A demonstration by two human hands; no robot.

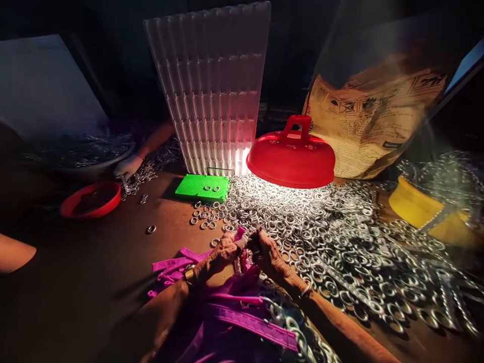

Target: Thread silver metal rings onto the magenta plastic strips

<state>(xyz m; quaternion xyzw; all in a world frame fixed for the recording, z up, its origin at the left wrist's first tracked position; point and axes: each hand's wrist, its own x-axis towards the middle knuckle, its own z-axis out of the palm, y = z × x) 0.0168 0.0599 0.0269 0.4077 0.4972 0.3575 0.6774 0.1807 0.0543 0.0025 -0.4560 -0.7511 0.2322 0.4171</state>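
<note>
My left hand (226,250) and my right hand (265,250) meet over the desk (106,267), fingers of both pinched together on the end of a purple strap (239,235) that pokes up between them. I cannot tell whether a ring is caught in that pinch; the spot is too small and dim.

Just under my left fingers lie more loose purple straps (174,263), fanned out toward my left. Nearer to me, below both wrists, a longer purple strap (253,325) crosses my lap area, with metal rings threaded or lying along its right end.

Beyond and to the right of my right fingers spreads a big heap of silver metal rings (340,242), reaching well off to the right. Straight ahead of my fingers, past the first rings, sits a green perforated board (202,187) with a couple of rings on it. A red lamp shade (291,157) glows just beyond it to the right, in front of a white ribbed tray (214,85) standing upright. A printed paper sack (378,121) stands behind the lamp.

Far to my right is a yellow container (419,209). Far to my left, a red bowl (91,199), and beyond it another person's gloved hand (128,165) among rings.
</note>
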